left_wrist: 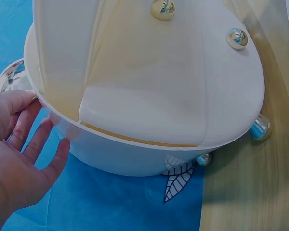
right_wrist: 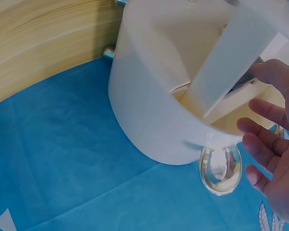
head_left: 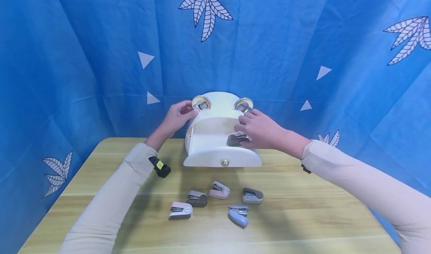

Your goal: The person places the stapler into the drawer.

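At left, the left hand (head_left: pixel 180 116), fingers loosely spread, touches the white box (head_left: pixel 220 103). Rightward, a dark grey stapler (head_left: pixel 234 140) lies roughly crosswise in the open drawer (head_left: pixel 205 158), by the thumb of the nearer right hand (head_left: pixel 264 129), whose fingers look ungripping.

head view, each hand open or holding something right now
Left hand: open, touching the white box.
Right hand: open, at the dark stapler.

Leaf-patterned blue cloth (head_left: pixel 114 59) behind a pale wood-grain table (head_left: pixel 313 224)
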The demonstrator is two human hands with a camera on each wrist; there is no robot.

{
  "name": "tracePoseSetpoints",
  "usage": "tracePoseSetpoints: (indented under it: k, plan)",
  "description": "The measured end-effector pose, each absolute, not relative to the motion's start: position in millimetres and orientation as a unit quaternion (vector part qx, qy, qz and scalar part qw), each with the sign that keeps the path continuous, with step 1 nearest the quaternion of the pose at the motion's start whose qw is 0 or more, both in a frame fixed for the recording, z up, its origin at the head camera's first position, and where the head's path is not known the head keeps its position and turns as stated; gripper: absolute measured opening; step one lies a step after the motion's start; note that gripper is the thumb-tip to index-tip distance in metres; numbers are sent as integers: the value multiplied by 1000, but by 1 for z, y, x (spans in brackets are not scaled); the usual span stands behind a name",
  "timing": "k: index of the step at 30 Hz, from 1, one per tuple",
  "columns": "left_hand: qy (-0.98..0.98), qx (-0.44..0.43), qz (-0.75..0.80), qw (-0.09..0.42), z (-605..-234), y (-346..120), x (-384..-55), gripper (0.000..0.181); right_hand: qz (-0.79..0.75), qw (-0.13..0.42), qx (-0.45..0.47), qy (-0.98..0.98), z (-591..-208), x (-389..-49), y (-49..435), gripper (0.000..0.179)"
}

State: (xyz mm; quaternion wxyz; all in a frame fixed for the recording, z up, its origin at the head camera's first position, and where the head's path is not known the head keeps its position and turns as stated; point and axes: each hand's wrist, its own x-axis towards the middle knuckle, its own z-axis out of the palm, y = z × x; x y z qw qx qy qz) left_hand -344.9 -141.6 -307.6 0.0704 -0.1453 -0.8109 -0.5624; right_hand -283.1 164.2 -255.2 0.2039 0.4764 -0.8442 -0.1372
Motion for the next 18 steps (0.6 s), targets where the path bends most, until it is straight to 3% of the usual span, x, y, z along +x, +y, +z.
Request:
tracePoseSetpoints:
  k: [11, 18]
  plan:
    - [-811, -142, -564, 68, -309, -141, -345, 37, -38, 239, 431, -869, -250, -264, 208, 39]
    - [-812, -143, -562, 68, -308, -141, -346, 38, -6, 236, 394, -888, -273, -252, 246, 36]
